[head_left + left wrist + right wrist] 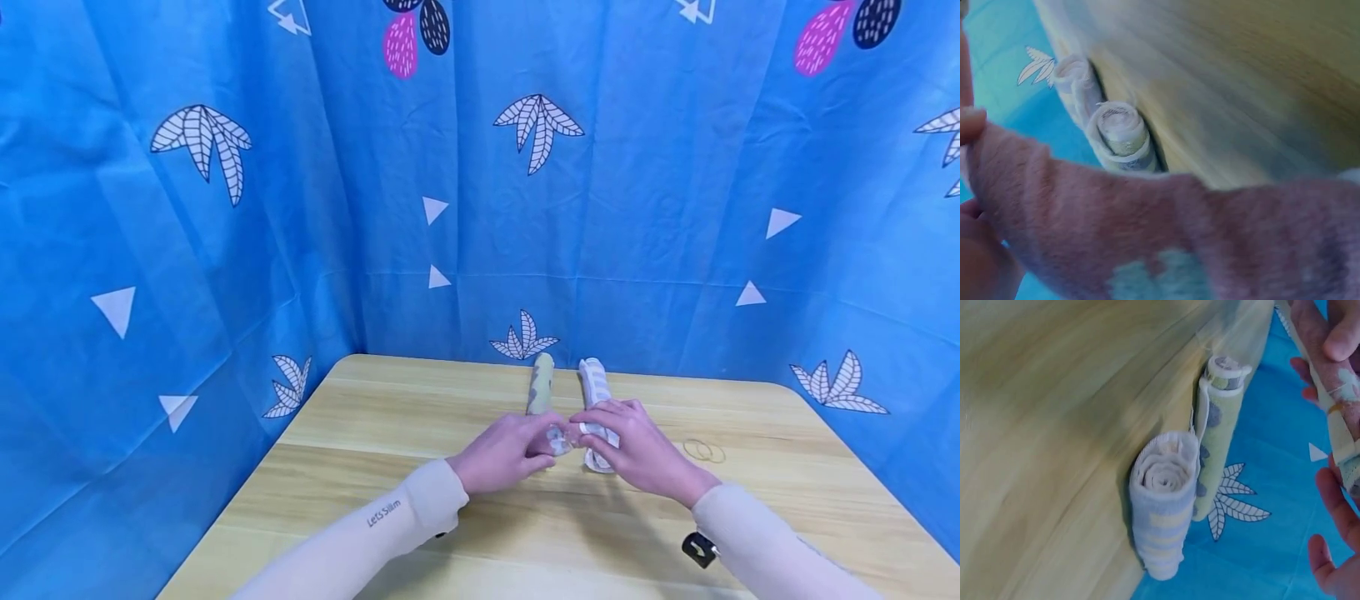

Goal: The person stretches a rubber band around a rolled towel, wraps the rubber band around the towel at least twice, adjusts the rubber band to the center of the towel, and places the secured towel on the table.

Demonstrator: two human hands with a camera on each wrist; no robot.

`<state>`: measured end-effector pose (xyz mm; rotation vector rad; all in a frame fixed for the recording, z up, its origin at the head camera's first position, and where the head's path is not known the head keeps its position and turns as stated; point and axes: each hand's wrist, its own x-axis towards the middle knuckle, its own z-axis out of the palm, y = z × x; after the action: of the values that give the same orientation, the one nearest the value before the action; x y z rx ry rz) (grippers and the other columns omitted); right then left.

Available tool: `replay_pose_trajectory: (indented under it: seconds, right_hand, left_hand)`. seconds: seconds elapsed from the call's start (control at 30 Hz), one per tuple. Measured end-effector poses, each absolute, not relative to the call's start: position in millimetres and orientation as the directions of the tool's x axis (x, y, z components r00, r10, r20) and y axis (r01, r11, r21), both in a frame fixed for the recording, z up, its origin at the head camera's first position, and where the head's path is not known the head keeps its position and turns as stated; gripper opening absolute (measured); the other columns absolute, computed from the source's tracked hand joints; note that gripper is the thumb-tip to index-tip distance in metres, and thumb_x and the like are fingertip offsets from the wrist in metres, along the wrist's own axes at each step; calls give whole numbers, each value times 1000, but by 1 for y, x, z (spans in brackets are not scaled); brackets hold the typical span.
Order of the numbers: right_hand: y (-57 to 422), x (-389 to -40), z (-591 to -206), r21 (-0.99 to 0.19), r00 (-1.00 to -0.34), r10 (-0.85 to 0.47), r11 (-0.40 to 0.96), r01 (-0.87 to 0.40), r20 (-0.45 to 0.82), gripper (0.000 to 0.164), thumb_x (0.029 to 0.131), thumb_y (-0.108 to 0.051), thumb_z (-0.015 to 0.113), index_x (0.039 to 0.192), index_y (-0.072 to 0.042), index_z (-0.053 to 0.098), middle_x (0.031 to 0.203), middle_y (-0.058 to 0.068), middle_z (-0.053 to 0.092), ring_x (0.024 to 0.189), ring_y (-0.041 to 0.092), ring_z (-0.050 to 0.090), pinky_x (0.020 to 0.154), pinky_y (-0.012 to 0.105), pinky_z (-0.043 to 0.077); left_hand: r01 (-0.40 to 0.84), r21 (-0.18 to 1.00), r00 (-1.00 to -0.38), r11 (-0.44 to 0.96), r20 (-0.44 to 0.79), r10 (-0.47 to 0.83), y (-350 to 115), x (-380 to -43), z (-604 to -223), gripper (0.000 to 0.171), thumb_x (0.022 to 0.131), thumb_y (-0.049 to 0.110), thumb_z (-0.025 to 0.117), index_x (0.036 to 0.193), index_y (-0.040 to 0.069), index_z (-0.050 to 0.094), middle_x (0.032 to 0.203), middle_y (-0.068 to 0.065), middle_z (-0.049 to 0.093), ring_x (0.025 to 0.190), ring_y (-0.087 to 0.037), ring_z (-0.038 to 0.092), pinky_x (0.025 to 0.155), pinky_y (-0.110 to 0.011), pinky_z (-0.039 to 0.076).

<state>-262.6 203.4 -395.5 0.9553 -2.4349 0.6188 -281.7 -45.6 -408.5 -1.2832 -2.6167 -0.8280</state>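
A rolled pink towel with pale green patches is held over the table between both hands. My left hand grips one end, its fingers and thumb around the roll. At the other end, my right hand holds the roll between curved fingers and thumb. A thin yellowish band crosses the roll in the right wrist view. Behind the hands lie a rolled green towel with grey spots and a rolled pale striped towel, side by side. The hands cover much of the pink roll in the head view.
Two thin rubber bands lie overlapping on the wooden table, right of the right hand. A blue patterned curtain hangs behind the table and along its sides.
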Motion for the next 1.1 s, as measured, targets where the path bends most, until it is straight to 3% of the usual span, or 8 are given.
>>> replay_pose_trajectory:
  seconds: [0.13,0.27,0.53,0.7,0.8,0.9,1.0,1.1]
  right_hand:
    - [203,-262,-396,-308,-677,-478,638,-706,559,28,87,-17,76,115,-20,73,110,-10,74,107,16,66,92,38,39]
    - [201,-263,-397,-297,-660,-459,638,-711,594,24,85,-13,77,109,-19,74,103,-10,75,99,14,69,93,40,39]
    - [197,-264,-402,-241,-648,-443,678,-694,619,23,81,-10,80,103,-18,77,97,-5,77,90,17,71,88,42,41]
    - [198,-265,-399,-480,-780,-409,623,-618,473,16,89,-11,73,104,-14,77,96,-3,77,87,13,69,83,35,51]
    - [202,-266,-396,-647,-863,-380,574,-503,333,17,94,-14,67,108,-9,75,98,2,76,87,14,66,73,28,54]
    - [204,-265,-395,-666,-868,-396,564,-488,301,22,96,-18,66,114,-9,74,104,4,75,90,17,66,74,29,54]
    - [206,-264,-398,-537,-775,-482,559,-632,410,28,95,-16,68,123,-14,71,114,3,74,99,19,69,86,36,55]
    - [209,-261,-399,-298,-625,-580,563,-771,523,41,90,-20,74,130,-22,67,126,0,70,114,21,66,95,46,50]
  left_hand:
    - [837,185,-541,515,426,725,-43,-281,-411,50,96,21,69,141,36,51,107,13,71,90,3,63,92,-29,49]
    - [856,85,-491,510,442,751,-42,-282,-406,44,97,18,67,138,32,56,103,11,69,84,-1,59,86,-26,49]
    - [847,74,-516,526,354,780,-39,-283,-401,25,96,15,67,118,25,61,100,7,65,77,-3,57,80,-21,52]
    - [853,73,-507,516,347,789,-41,-283,-404,16,97,17,66,110,25,59,100,9,64,80,-5,57,82,-23,51]
    - [853,132,-518,506,342,784,-44,-284,-405,12,98,17,65,105,25,59,99,12,64,80,-3,56,83,-24,49]
    - [822,273,-566,499,294,770,-47,-286,-407,9,99,19,64,100,25,57,96,12,65,79,-2,55,79,-22,48]
    - [723,488,-640,489,205,740,-50,-288,-407,12,99,20,64,100,26,54,91,9,64,78,-4,55,72,-21,48]
    - [579,679,-689,452,112,716,-52,-289,-405,14,99,18,64,100,26,52,90,5,60,79,-8,55,68,-24,48]
